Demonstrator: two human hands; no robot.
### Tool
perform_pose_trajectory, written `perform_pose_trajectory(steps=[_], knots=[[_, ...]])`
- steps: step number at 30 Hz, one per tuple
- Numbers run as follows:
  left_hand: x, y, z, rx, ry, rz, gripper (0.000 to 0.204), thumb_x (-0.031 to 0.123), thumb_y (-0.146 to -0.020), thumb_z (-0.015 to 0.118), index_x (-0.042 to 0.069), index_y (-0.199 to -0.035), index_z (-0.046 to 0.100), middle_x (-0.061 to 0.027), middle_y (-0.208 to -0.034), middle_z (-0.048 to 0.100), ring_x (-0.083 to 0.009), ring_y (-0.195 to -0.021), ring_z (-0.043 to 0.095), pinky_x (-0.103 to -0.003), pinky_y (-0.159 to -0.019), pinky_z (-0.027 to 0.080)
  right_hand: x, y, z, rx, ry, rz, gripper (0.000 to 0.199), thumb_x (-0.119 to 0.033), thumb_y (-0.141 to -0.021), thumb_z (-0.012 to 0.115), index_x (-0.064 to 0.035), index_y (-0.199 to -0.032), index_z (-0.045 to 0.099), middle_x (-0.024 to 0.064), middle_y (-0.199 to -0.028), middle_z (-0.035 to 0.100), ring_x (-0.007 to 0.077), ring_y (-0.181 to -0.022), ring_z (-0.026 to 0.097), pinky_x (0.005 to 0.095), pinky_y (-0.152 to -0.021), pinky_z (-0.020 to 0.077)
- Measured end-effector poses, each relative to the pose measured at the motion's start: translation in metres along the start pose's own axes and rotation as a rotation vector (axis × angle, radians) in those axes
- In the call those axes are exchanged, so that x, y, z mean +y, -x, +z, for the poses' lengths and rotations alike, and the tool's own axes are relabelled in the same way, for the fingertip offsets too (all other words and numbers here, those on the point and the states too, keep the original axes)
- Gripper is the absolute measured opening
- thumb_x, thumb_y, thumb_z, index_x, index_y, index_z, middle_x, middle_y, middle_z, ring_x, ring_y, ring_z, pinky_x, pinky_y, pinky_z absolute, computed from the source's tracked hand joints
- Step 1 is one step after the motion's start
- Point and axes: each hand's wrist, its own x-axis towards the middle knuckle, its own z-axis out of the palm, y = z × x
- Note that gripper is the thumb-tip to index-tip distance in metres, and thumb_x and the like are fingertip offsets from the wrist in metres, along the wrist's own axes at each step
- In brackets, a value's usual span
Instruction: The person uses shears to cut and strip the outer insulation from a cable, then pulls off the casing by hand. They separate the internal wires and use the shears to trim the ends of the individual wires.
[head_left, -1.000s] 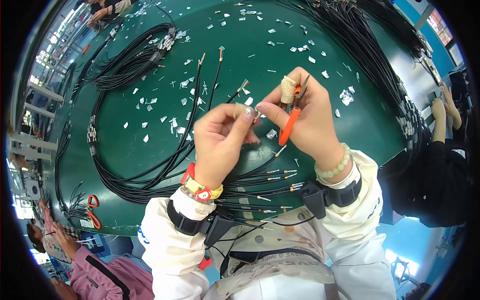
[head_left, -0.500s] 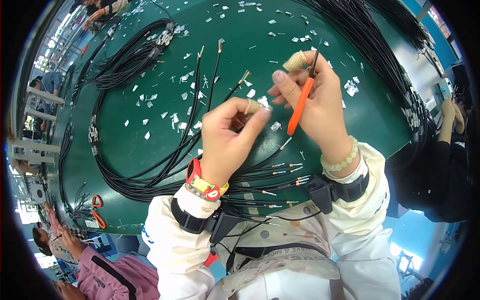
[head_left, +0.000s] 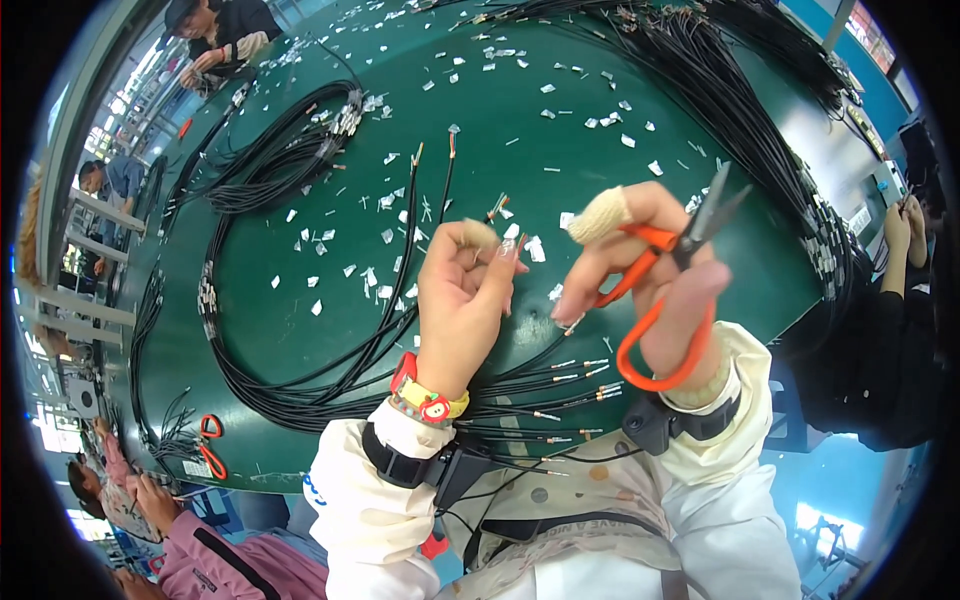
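My left hand (head_left: 462, 305) is closed, thumb and forefinger pinched on the stripped end of a cable (head_left: 521, 243), where thin coloured wires stick out. In my right hand (head_left: 640, 275) are orange-handled scissors (head_left: 658, 262), looped over the fingers, with the dark blades parted and pointing up and away to the right. The fingertips of that hand are close to another cable end (head_left: 571, 328) with a pale tip; whether they touch it I cannot tell. A cloth finger cover (head_left: 600, 215) wraps my right forefinger, and a similar one is on the left.
Several black cables with stripped tips (head_left: 565, 377) lie below my hands. A coiled cable bundle (head_left: 290, 150) is at far left, another long bundle (head_left: 720, 110) at right. Foil scraps (head_left: 627, 140) dot the green table (head_left: 400, 100). Spare orange-handled scissors (head_left: 212, 446) rest at left; co-workers sit around.
My right hand has moved down and right, and the scissors have swung round with handles and blades spread apart. My left hand is slightly lower, still pinched. The whole view has shifted a little.
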Motion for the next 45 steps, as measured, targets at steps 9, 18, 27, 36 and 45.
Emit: perform_pose_trajectory(steps=[9, 18, 27, 36, 45], knots=[[0.003, -0.002, 0.0, -0.045, -0.077, -0.028, 0.008, 0.01, -0.088, 0.048, 0.002, -0.092, 0.047, -0.0076, -0.078, 0.058, -0.0056, -0.047, 0.045, -0.017, -0.041, 0.034, 0.008, -0.008, -0.007, -0.025, 0.203, 0.163, 0.075, -0.069, -0.078, 0.014, -0.0017, -0.098, 0.041, 0.0115, -0.061, 0.057, 0.0167, -0.053, 0.056, 0.0234, -0.053, 0.0457], [-0.004, -0.001, -0.002, 0.061, -0.149, 0.181, 0.013, 0.013, -0.088, 0.05, 0.0, -0.085, 0.046, -0.0048, -0.074, 0.054, -0.0042, -0.051, 0.044, -0.016, -0.045, 0.036, -0.007, -0.005, -0.007, -0.347, 0.104, 0.693, 0.059, -0.053, -0.089, 0.016, -0.0017, -0.093, 0.044, 0.0097, -0.059, 0.058, 0.0142, -0.05, 0.056, 0.0219, -0.049, 0.0452], [0.0, 0.004, -0.002, 0.042, -0.027, 0.15, 0.012, 0.013, -0.089, 0.047, 0.001, -0.086, 0.046, -0.0036, -0.078, 0.052, -0.0052, -0.061, 0.044, -0.018, -0.057, 0.038, 0.004, -0.006, -0.003, -0.518, 0.149, 1.024, 0.047, -0.042, -0.093, 0.023, -0.0011, -0.085, 0.046, 0.0105, -0.057, 0.058, 0.0141, -0.048, 0.056, 0.0214, -0.049, 0.0452], [0.002, 0.007, -0.001, 0.0, -0.028, 0.099, 0.013, 0.013, -0.089, 0.048, 0.001, -0.087, 0.047, -0.0022, -0.077, 0.052, -0.0059, -0.064, 0.045, -0.019, -0.059, 0.039, 0.004, -0.012, -0.005, -0.56, 0.107, 1.054, 0.048, -0.043, -0.093, 0.022, -0.0016, -0.084, 0.045, 0.0096, -0.055, 0.057, 0.0141, -0.048, 0.056, 0.0212, -0.049, 0.0455], [0.002, 0.008, -0.002, -0.019, -0.061, 0.095, 0.012, 0.012, -0.088, 0.048, 0.0, -0.087, 0.047, -0.0022, -0.079, 0.051, -0.006, -0.066, 0.046, -0.019, -0.06, 0.039, 0.005, -0.013, -0.004, -0.562, 0.09, 1.056, 0.052, -0.045, -0.092, 0.019, -0.0015, -0.083, 0.045, 0.0097, -0.053, 0.057, 0.0138, -0.045, 0.054, 0.0208, -0.046, 0.0433]])
